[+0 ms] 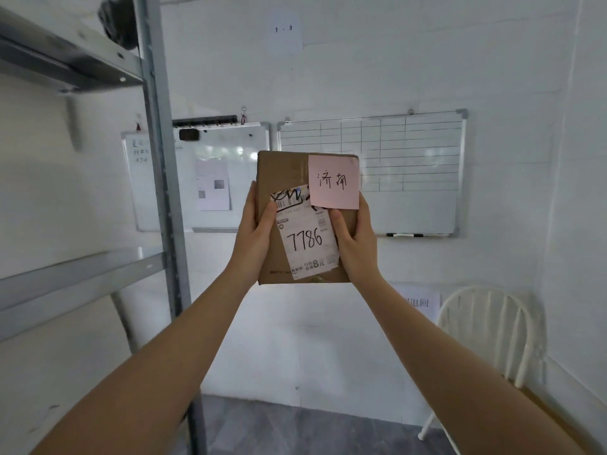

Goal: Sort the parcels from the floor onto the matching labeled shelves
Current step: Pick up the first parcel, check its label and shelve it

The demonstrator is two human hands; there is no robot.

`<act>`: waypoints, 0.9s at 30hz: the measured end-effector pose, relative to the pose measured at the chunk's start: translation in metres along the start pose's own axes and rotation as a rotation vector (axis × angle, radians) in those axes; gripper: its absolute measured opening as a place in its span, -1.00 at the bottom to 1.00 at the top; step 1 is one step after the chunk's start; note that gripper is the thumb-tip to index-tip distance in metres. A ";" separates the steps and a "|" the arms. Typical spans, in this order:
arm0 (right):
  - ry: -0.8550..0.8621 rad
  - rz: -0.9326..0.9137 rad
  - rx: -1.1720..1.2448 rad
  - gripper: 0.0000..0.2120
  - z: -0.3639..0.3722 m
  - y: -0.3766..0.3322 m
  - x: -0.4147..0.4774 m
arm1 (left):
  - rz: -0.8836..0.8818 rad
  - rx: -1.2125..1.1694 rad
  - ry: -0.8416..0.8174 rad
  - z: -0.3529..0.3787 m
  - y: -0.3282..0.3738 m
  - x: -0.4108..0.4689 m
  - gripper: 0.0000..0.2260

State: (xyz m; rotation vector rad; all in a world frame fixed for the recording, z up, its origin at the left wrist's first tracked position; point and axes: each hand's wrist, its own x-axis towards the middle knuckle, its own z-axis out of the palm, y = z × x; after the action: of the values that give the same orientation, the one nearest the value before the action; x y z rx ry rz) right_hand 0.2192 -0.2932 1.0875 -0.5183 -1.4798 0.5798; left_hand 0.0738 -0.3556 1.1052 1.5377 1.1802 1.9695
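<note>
Holding a flat cardboard parcel [289, 178] upright at arm's length, the person grips it by both side edges, well above the floor. The left hand [254, 233] clasps the left edge, thumb laid across the front face and onto the corner of a white shipping label [307, 236]. The right hand [356, 239] clasps the right edge, its thumb pressed on the front just beside the label. Both hands are closed on the parcel, one on each side.

The shipping label sits tilted on the lower middle of the front and carries the handwritten number 7786. A pink sticky note [333, 181] with two handwritten Chinese characters covers the upper right corner and overlaps the label's top.

To the left stands a grey metal shelving rack [157, 133]; its upright post is between the camera and a small whiteboard [226, 175] on the white wall. A larger whiteboard ruled with a grid [414, 159] hangs behind the parcel to the right. High on the wall is a paper sign reading 1 - 3 [284, 29]. A white chair [489, 330] stands in the right corner.
</note>
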 end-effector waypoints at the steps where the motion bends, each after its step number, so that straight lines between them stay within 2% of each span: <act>1: -0.019 -0.005 0.022 -0.48 0.001 0.001 0.003 | -0.003 0.016 0.023 0.000 0.003 -0.001 -0.50; 8: -0.213 -0.032 0.168 -0.50 0.027 -0.010 0.009 | 0.010 0.130 0.272 -0.014 0.030 -0.028 -0.52; 12: -0.352 -0.035 0.297 -0.55 0.057 -0.032 -0.006 | 0.049 0.221 0.409 -0.043 0.055 -0.057 -0.53; 15: -0.436 -0.016 0.400 -0.50 0.084 -0.056 -0.026 | 0.066 0.311 0.485 -0.071 0.080 -0.083 -0.52; 27: -0.778 -0.033 0.807 -0.51 0.173 -0.216 -0.164 | 0.123 0.611 0.910 -0.182 0.209 -0.253 -0.55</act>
State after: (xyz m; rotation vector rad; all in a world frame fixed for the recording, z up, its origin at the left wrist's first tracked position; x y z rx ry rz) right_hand 0.0551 -0.5686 1.1076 0.4191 -1.7788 1.3638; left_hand 0.0309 -0.7286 1.1082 0.8901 2.2416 2.6545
